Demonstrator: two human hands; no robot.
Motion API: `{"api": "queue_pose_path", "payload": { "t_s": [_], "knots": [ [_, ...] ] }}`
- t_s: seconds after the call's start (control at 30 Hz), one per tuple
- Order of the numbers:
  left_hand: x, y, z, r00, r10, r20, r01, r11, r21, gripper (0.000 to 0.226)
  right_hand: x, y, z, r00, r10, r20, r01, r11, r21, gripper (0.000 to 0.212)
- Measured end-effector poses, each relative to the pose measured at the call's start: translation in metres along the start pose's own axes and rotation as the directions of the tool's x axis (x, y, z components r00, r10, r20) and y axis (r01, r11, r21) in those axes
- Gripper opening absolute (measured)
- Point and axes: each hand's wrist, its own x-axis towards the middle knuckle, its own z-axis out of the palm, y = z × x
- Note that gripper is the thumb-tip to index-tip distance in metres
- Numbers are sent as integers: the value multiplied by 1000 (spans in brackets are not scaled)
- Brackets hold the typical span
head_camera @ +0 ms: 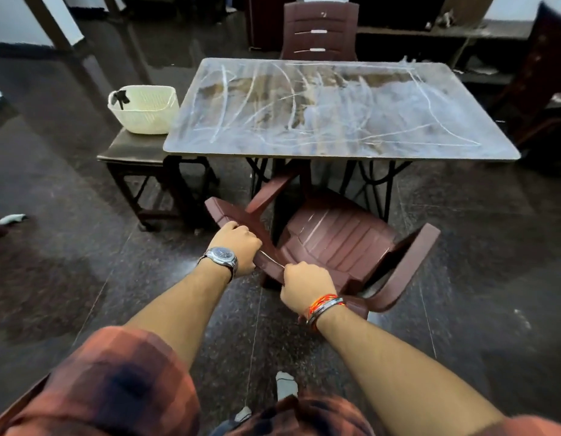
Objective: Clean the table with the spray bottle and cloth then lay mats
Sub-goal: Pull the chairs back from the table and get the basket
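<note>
Both hands are gripping the top edge of a brown plastic chair [332, 243] that is tilting toward the person just in front of the worktop [342, 108]. The left hand [238, 250], with a watch at the wrist, is wrapping closed around the backrest rim, and the right hand [307, 287], with bands at the wrist, is closing on the same rim just beside it.

The worktop is lying bare of objects, its surface covered in white streaks and smears. No spray bottle, cloth or mats are showing clearly anywhere. A cream basket [143, 110] is sitting on a low side table [131, 149] touching the worktop's left edge, with something dark hanging on its rim; what is inside is hidden.

Judging from this, the chair is being shifted to clear access, so cleaning looks barely started or unfinished. The tilted chair is standing close to the worktop's metal legs [376, 180], so a careless pull could be catching a chair leg on them and jolting the worktop. The dark floor [68, 278] is looking glossy, so a foot could be slipping while hauling backward.
</note>
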Motion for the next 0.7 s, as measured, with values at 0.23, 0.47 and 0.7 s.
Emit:
{"api": "queue_pose_path", "payload": {
  "t_s": [0.23,0.47,0.7],
  "knots": [
    [-24,42,-18,983,181,15,-180,982,-56,30,-44,46,3,993,-70,95,83,987,-135,30],
    [-19,91,-22,985,175,2,-171,964,-206,34,-62,88,-6,991,-3,133,29,980,-195,29],
    [7,118,-39,987,107,117,-82,976,-201,31,-50,130,-12,992,-56,114,84,965,-248,25]
  ]
}}
